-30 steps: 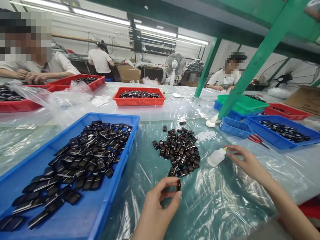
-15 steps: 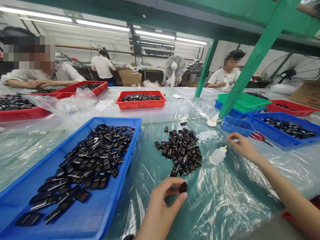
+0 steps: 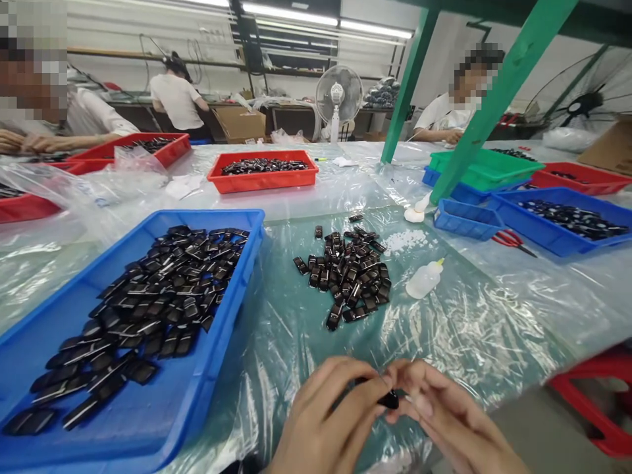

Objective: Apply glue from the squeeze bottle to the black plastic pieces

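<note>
My left hand [image 3: 330, 415] pinches a small glossy black plastic piece [image 3: 390, 399] low over the table, its far end partly hidden by fingers. Right beside it, my right hand [image 3: 447, 411] is closed, thumb against fingers, at the piece's right end. A tiny pale bit may sit in that pinch; it is too small to name. Beyond both hands lies a loose pile of similar black pieces [image 3: 353, 276]. A white squeeze bottle [image 3: 424, 280] with a yellow tip lies to the pile's right, near scattered small white bits [image 3: 407, 241].
At left stands a big blue tray [image 3: 197, 395] of black parts. Further back are a red tray [image 3: 266, 184], a small blue bin [image 3: 467, 220], red-handled pliers [image 3: 508, 238] and a green post [image 3: 498, 99]. Co-workers sit across the table. A red stool [image 3: 597, 395] is at lower right.
My right hand has come from beside the small blue bin to meet my left hand at the black piece. My left hand has shifted slightly down and right. The view has tilted downward.
</note>
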Action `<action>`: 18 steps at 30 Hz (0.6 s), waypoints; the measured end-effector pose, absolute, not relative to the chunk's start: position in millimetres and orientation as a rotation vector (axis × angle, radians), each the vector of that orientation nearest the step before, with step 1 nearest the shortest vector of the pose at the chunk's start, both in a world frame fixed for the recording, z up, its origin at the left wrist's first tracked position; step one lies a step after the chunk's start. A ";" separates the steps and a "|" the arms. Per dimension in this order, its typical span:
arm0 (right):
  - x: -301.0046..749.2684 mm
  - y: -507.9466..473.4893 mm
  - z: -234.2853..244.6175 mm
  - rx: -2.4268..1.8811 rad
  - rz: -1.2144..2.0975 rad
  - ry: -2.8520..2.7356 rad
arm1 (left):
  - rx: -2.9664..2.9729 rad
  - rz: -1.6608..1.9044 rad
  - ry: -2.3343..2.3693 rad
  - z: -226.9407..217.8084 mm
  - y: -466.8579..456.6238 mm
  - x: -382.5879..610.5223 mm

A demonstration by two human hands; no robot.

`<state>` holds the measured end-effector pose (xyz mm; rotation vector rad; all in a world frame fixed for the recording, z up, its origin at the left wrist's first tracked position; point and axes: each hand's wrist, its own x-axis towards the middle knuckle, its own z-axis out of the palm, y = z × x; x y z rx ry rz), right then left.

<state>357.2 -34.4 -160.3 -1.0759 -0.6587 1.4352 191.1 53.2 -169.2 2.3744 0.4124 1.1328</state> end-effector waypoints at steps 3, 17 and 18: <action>358.7 -32.6 -152.2 -1.108 1.422 -0.671 | 2.429 1.107 0.388 -170.0 51.5 190.5; 361.0 -31.2 -153.8 -1.164 1.460 -0.721 | 2.447 1.010 0.444 -170.8 49.0 188.3; 359.8 -30.4 -152.6 -1.140 1.460 -0.704 | 2.450 1.016 0.438 -170.1 49.7 188.0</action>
